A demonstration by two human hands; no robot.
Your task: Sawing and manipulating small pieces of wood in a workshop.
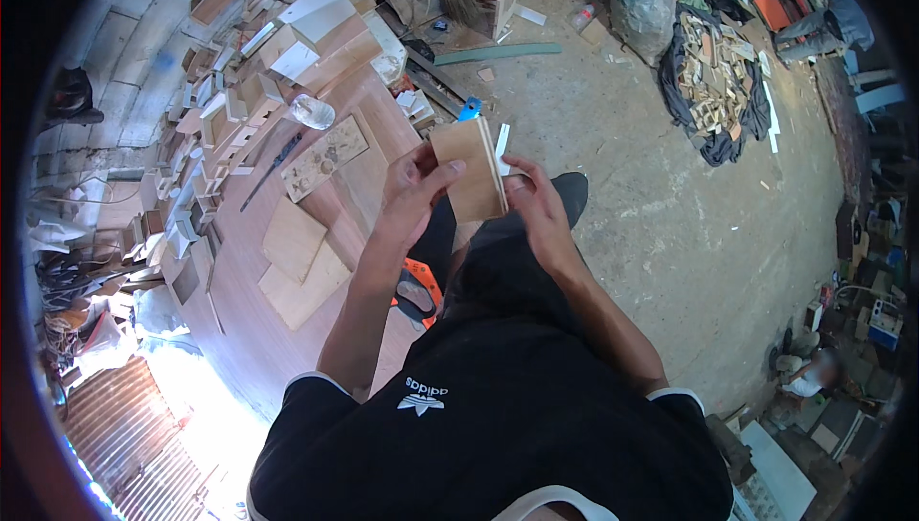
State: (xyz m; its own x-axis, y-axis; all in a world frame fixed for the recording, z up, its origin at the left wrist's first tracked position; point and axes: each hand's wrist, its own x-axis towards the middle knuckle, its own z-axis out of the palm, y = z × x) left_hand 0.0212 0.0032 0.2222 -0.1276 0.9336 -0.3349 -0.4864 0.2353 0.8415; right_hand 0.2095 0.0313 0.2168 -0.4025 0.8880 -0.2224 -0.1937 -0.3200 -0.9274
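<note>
In front of my body I hold a stack of thin wooden boards (pixel 469 172), tilted, with its layered edge toward the right. My left hand (pixel 414 191) grips the left side, thumb lying on the broad face. At the right edge, the fingers of my right hand (pixel 536 200) press against the boards; some fingertips are hidden behind them. A hand saw's orange handle (pixel 421 287) shows at the bench edge below my left hand. On the wooden bench (pixel 244 282), left of my arm, lie a square board (pixel 293 239) and a second pale board (pixel 306 289), partly overlapping.
A stained board (pixel 325 157), a dark slim tool (pixel 272 171) and a see-through plastic container (pixel 312 111) lie farther up the bench. Wood offcuts (pixel 239 110) crowd its far left side. On the floor are a scrap-filled dark sheet (pixel 713 90) and a green strip (pixel 498 53). Another person (pixel 812 374) sits far right.
</note>
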